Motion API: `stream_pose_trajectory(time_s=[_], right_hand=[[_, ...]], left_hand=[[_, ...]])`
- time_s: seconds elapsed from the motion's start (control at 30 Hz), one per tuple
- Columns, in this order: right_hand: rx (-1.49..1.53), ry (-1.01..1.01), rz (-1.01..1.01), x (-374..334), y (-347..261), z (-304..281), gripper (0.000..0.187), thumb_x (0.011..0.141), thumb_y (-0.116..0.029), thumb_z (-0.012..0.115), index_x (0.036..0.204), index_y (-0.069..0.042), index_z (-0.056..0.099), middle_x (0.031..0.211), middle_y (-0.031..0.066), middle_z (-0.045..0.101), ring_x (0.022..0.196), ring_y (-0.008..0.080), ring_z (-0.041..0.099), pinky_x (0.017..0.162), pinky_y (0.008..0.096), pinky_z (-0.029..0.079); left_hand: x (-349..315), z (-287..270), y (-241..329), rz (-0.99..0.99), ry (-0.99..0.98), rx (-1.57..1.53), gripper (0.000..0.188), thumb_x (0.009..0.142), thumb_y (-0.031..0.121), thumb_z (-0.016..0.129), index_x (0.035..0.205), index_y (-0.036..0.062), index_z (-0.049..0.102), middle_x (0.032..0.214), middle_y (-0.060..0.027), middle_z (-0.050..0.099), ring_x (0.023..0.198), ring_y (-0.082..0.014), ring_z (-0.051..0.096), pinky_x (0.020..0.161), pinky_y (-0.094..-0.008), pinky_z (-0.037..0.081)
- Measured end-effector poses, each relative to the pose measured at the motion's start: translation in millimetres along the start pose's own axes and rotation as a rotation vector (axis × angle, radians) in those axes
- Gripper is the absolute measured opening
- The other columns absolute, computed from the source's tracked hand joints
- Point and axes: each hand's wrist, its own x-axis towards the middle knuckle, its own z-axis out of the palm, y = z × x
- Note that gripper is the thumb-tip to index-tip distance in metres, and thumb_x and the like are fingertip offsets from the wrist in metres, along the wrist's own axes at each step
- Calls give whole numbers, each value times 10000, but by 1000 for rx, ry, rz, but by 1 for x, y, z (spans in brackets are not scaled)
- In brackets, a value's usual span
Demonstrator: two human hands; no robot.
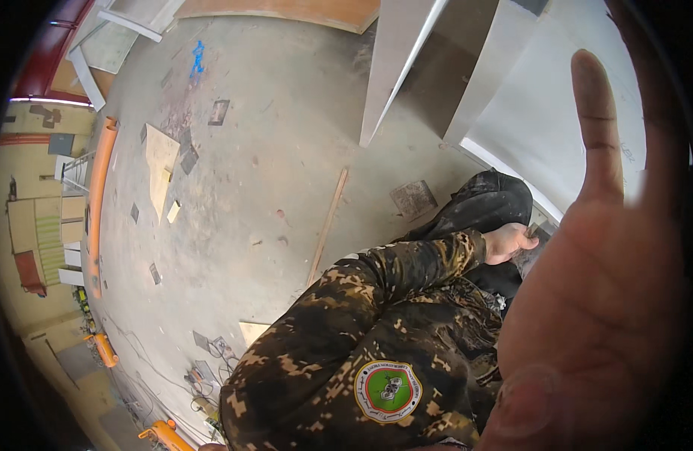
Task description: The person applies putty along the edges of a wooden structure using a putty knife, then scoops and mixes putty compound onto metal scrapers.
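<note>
My left arm, in a camouflage sleeve [421,267], reaches across to the right. At its end my left hand [506,242] is closed beside my dark-trousered knee [493,197]. Something greyish shows at its fingers, but I cannot make out what it is. Very large and near the view, my right hand [587,301] is raised with its palm showing and its fingers apart, holding nothing. It hides much of the right side. Behind its fingers stands a large white panel [545,98]. A round green badge [389,391] sits on the camouflage jacket.
A thin wooden strip [329,222] and a dark square piece [413,200] lie on the concrete floor [241,165]. Grey-white boards [395,64] stand at the top. Farther left are a pale plywood offcut [161,161], an orange pipe [100,203], cables and tools [203,376].
</note>
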Motion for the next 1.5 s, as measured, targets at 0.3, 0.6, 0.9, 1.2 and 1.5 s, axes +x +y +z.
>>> stream_pose_trajectory(time_s=[0.3, 0.6, 0.9, 1.2, 1.5], right_hand=[[-83, 82, -64, 5, -5, -68, 928, 750, -37, 640, 1537, 12, 151, 1379, 320, 442, 1277, 434, 489, 1105, 509, 324], [-276, 33, 417, -96, 32, -149, 617, 774, 44, 555, 1379, 20, 436, 1229, 157, 560, 1095, 245, 575, 952, 364, 466], [-1091, -849, 492, -52, 1, -203, 250, 775, -120, 712, 972, -16, 599, 871, 159, 663, 843, 342, 668, 749, 431, 519], [-1034, -1289, 642, -53, -27, -259, 222, 722, -92, 714, 933, -41, 667, 802, 124, 661, 840, 309, 671, 757, 408, 521], [-973, -1305, 383, -69, -33, -209, 173, 739, -135, 711, 884, -48, 675, 778, 142, 658, 811, 330, 668, 724, 426, 522]], left_hand=[[66, -23, 8, -82, 67, 47, 240, 1000, 129, 525, 1193, 1, 589, 1157, -93, 662, 1066, -211, 634, 973, -392, 481], [87, -10, -1, -79, 28, 33, 239, 1001, 132, 504, 1177, 5, 604, 1119, -91, 666, 1051, -218, 634, 952, -408, 491], [75, 24, -7, 135, -68, 284, 221, 1010, 166, 510, 1113, 3, 617, 1087, -98, 663, 1023, -230, 636, 922, -404, 487], [170, -42, -42, -226, 67, 162, 277, 998, 173, 536, 1217, 8, 577, 1150, -99, 663, 1077, -243, 639, 989, -426, 472], [158, -56, -56, -219, 40, 107, 279, 982, 189, 559, 1217, 41, 591, 1138, -104, 680, 1086, -256, 637, 982, -449, 462]])
